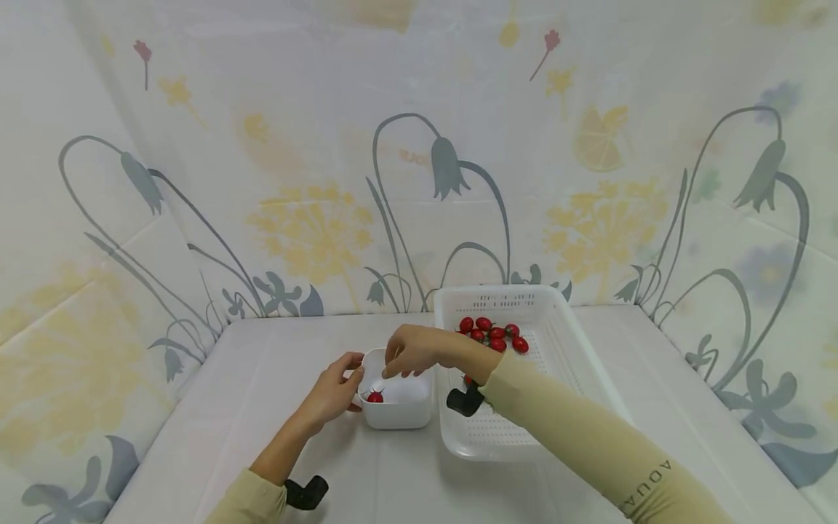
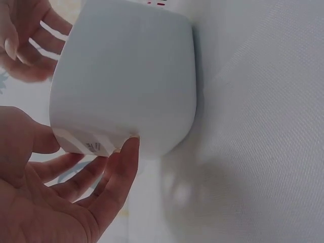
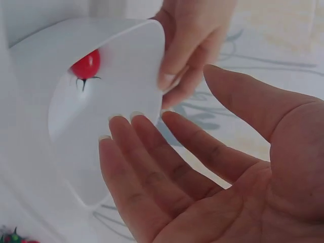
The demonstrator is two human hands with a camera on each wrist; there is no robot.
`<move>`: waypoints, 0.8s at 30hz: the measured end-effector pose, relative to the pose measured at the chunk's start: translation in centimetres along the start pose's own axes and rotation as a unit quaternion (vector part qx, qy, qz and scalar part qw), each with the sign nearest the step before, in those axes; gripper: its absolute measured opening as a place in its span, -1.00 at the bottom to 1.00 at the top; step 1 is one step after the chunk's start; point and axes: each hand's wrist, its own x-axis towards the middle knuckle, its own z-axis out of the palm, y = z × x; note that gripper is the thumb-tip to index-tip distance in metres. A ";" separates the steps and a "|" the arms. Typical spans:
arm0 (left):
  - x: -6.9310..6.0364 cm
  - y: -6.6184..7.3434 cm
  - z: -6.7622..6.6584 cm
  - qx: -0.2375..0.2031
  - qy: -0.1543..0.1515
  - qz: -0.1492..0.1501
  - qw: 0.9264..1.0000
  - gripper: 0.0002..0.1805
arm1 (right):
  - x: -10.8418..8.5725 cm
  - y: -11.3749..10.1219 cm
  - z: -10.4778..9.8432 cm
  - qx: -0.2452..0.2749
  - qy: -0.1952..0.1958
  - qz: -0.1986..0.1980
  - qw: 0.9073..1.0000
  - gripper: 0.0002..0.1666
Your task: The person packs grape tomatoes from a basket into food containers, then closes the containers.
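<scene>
A small white square bowl (image 1: 396,416) stands on the table, one red cherry tomato (image 1: 375,397) with a green stem in its near left corner. My left hand (image 1: 332,389) grips the bowl's left side, thumb at the rim; in the left wrist view its fingers (image 2: 119,174) press the outer wall (image 2: 126,76). Over the bowl's opening hangs my right hand (image 1: 419,349), empty, its fingers apart and relaxed in the right wrist view, the tomato (image 3: 87,65) beyond the fingertips.
To the right of the bowl stands a large white perforated basket (image 1: 589,356) holding several red cherry tomatoes (image 1: 497,345), partly hidden by my right forearm. A white cloth (image 1: 262,364) covers the table. Behind it hangs a curtain (image 1: 314,145) with printed flowers.
</scene>
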 end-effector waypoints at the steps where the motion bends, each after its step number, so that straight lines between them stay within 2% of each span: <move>1: 0.0 0.0 0.0 0.002 0.000 -0.001 1.000 -0.59 | -0.4 0.2 -0.3 -0.002 0.004 -0.007 1.000 -0.79; 6: -0.1 0.1 0.1 0.011 0.006 -0.005 1.000 -0.59 | -2.6 1.4 -1.9 0.004 0.035 -0.022 0.999 -0.69; 11: -0.1 0.1 0.1 0.012 0.008 -0.006 1.000 -0.60 | -4.5 3.0 -3.2 0.020 0.059 -0.009 0.998 -0.62; 20: -0.3 0.1 0.1 0.016 0.004 -0.008 1.000 -0.60 | -6.3 6.3 -4.7 0.018 0.096 0.005 0.995 -0.66; 24: -0.2 0.3 0.1 0.015 0.006 -0.007 1.000 -0.59 | -6.7 7.8 -5.4 0.027 0.109 -0.006 0.994 -0.71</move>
